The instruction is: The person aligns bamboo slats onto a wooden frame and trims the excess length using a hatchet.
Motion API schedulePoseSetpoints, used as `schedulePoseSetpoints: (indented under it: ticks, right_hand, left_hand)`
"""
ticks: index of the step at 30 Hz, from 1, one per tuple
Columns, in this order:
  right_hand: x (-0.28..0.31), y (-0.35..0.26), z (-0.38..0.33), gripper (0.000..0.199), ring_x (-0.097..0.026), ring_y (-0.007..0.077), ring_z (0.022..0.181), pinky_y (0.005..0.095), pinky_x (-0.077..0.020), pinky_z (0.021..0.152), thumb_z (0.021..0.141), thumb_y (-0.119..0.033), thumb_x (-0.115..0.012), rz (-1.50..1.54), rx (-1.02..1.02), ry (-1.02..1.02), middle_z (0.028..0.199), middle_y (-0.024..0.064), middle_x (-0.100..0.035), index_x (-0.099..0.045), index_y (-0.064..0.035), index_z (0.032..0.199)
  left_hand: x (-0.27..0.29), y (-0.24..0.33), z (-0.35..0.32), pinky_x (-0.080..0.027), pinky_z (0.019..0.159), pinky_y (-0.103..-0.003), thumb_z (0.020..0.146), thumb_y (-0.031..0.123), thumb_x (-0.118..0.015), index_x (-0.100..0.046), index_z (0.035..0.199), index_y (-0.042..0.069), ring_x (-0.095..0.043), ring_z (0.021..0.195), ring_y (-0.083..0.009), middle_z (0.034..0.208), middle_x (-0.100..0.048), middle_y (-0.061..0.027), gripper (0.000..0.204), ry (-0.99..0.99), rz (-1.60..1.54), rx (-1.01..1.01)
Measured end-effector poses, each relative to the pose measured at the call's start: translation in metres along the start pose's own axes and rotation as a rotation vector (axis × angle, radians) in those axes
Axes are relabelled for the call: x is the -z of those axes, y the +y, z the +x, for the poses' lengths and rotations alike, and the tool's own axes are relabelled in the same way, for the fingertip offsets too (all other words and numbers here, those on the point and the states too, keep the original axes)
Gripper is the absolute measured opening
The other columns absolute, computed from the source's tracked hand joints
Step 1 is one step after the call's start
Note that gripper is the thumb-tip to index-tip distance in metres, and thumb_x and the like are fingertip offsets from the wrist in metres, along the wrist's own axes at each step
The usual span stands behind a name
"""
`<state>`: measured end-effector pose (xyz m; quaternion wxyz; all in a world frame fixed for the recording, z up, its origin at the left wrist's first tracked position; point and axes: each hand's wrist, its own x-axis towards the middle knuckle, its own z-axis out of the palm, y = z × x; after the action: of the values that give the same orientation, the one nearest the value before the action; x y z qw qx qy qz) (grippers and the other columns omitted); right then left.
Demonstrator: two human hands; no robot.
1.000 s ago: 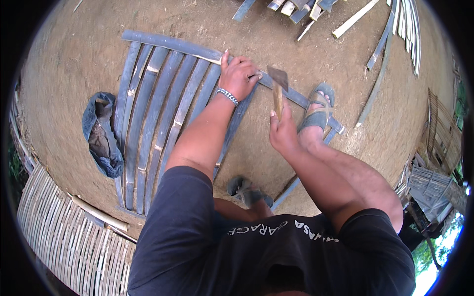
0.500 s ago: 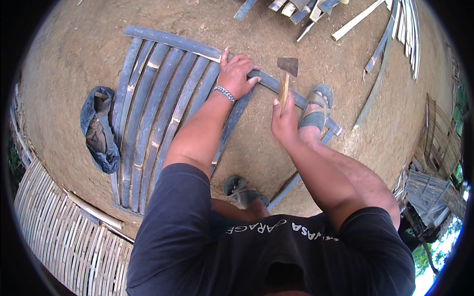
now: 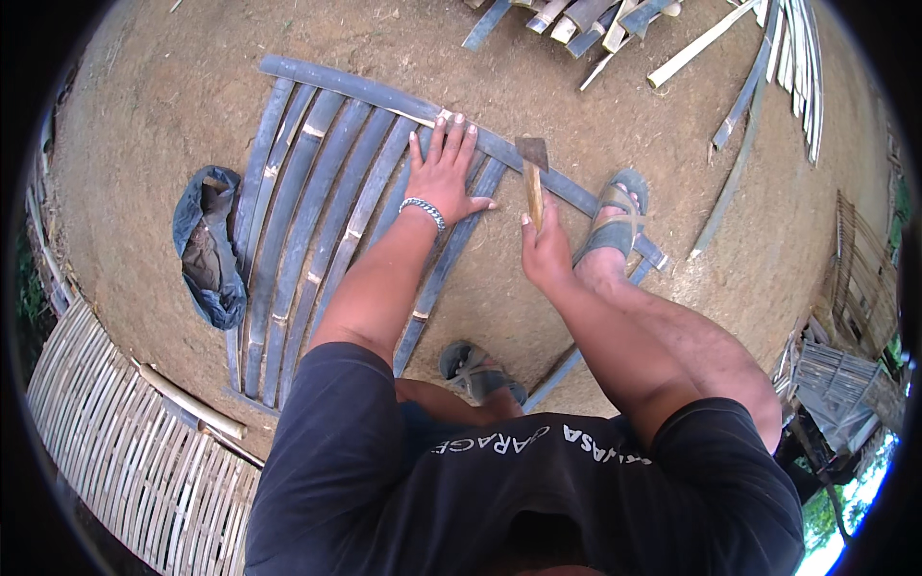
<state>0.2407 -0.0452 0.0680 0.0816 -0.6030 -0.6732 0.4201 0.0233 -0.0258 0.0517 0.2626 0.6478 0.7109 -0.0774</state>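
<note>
On the ground lies a frame of grey-dark split bamboo slats (image 3: pixel 322 163), laid side by side against a bamboo crossbar (image 3: pixel 365 86) at the far end. My left hand (image 3: pixel 445 178), wearing a chain bracelet, rests spread out on the slats just below that crossbar, its thumb over the slat nearest the gap. In my right hand (image 3: pixel 547 252) is a hatchet (image 3: pixel 534 192), gripped by its wooden handle. The hatchet's dark metal head is up, close to the crossbar in the picture; whether it touches cannot be seen.
My sandalled foot (image 3: pixel 619 216) stands beside the crossbar's right end; the other (image 3: pixel 475 372) is nearer. A dark blue bag (image 3: pixel 216 298) lies left of the slats. Cut bamboo pieces (image 3: pixel 586 19) and pale strips (image 3: pixel 802 77) lie far off. A slatted bamboo panel (image 3: pixel 125 432) is at lower left.
My left hand has shifted from the crossbar down onto the slats and flattened out. My right hand and the hatchet have moved slightly left and nearer.
</note>
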Motion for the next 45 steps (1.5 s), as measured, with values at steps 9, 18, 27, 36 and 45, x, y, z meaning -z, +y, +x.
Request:
schedulePoseSetpoints:
  ticks: [9,18,27,36,45]
  right_hand:
    - [-0.002,-0.002,-0.007,0.057,-0.060,0.0539,0.115,0.0580,-0.0489,0.096,0.103,-0.022,-0.055,-0.014,-0.107,-0.021,0.127,0.0341,-0.062,-0.035,-0.0112,0.154]
    - [-0.002,0.001,-0.010,0.055,-0.059,0.0543,0.117,0.0571,-0.0484,0.098,0.103,-0.021,-0.054,0.020,-0.080,-0.037,0.129,0.0348,-0.061,-0.035,-0.0103,0.154]
    - [0.007,-0.021,-0.013,0.056,-0.059,0.0543,0.118,0.0534,-0.0480,0.100,0.104,-0.018,-0.053,0.149,0.179,0.180,0.130,0.0358,-0.060,-0.033,0.0003,0.153]
    - [0.008,-0.015,-0.007,0.053,-0.059,0.0540,0.117,0.0523,-0.0484,0.099,0.102,-0.014,-0.055,0.033,0.140,0.124,0.128,0.0368,-0.059,-0.037,0.0009,0.150]
    - [0.002,-0.016,-0.002,0.057,-0.059,0.0468,0.123,0.0482,-0.0453,0.105,0.103,-0.018,-0.057,0.019,-0.124,-0.120,0.130,0.0341,-0.058,-0.035,0.0086,0.148]
  left_hand:
    - [-0.007,-0.003,0.002,-0.003,0.125,-0.064,0.077,0.078,-0.067,-0.012,0.167,0.012,0.001,0.160,-0.0354,0.174,-0.005,-0.0119,0.125,-0.005,0.035,-0.021]
    - [-0.009,-0.002,0.004,-0.006,0.125,-0.065,0.077,0.077,-0.067,-0.014,0.167,0.014,-0.003,0.161,-0.0329,0.175,-0.007,-0.0084,0.122,0.010,0.046,-0.013]
    - [-0.010,-0.005,0.003,-0.006,0.125,-0.066,0.076,0.079,-0.067,-0.013,0.166,0.011,-0.002,0.160,-0.0366,0.174,-0.006,-0.0119,0.125,0.013,0.059,-0.031]
    - [-0.015,-0.004,0.001,-0.007,0.124,-0.067,0.074,0.080,-0.067,-0.015,0.166,0.012,-0.004,0.160,-0.0358,0.174,-0.008,-0.0110,0.126,0.024,0.070,-0.035]
    - [-0.010,-0.005,0.004,-0.007,0.125,-0.065,0.076,0.080,-0.065,-0.015,0.167,0.016,-0.005,0.160,-0.0314,0.174,-0.008,-0.0070,0.122,0.015,0.086,-0.009]
